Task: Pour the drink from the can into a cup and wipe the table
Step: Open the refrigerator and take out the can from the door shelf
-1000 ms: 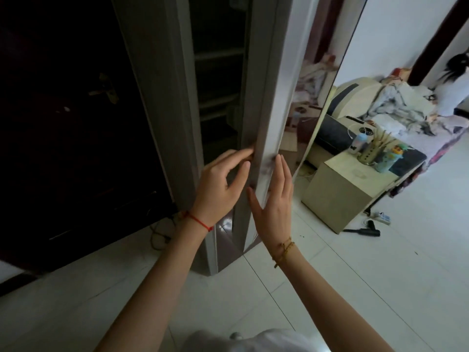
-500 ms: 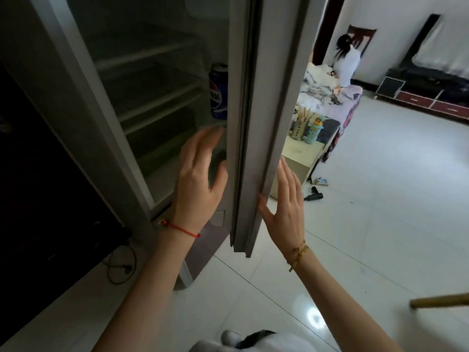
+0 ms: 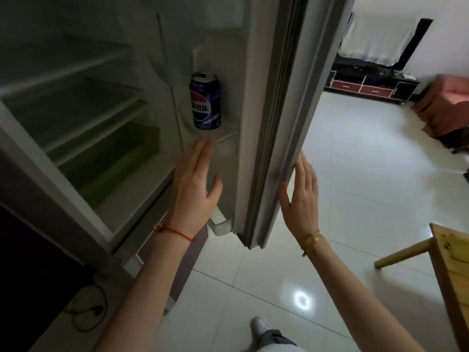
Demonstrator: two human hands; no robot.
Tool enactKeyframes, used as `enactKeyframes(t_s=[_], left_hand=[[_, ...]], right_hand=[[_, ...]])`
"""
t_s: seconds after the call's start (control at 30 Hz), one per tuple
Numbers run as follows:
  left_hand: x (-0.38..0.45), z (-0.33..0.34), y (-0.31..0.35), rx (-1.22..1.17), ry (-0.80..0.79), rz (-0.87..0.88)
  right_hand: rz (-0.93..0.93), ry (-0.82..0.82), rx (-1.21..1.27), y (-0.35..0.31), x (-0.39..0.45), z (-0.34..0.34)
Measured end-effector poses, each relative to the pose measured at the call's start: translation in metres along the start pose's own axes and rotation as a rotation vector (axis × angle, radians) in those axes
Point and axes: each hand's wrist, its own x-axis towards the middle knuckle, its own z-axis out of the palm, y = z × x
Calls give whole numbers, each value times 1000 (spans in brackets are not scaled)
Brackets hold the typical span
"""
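Fridge (image 3: 76,153) open, shelves bare. Right hand (image 3: 302,199) flat on door (image 3: 276,123) outer edge, fingers straight and together, gripping nothing. Left hand (image 3: 198,189) inside, fingers loosely spread, empty, just below blue can (image 3: 205,102) upright in door shelf.

Glossy metal can (image 3: 205,102), shiny tiled floor (image 3: 360,158), wooden table (image 3: 454,265).

Both bare arms reached forward and upward. The left hand (image 3: 195,189) was flat, fingers together and extended, thumb splayed to the right. The right hand (image 3: 300,196) stood just beside it to the right, palm facing left, fingers straight and spread slightly.
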Motion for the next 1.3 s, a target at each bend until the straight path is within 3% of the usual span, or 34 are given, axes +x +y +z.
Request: enactKeyframes(t_s=[0.33, 0.7, 1.03, 1.3], left_hand=[[35, 54, 21, -76, -65, 95], [94, 122, 52, -6, -58, 116], [151, 186, 71, 73, -92, 81], [192, 231, 85, 137, -74, 43]], right_hand=[[95, -11, -143, 75, 43, -6], [40, -20, -213, 164, 110, -2], [62, -77, -95, 242, 188, 22], [169, -255, 161, 287, 248, 40]])
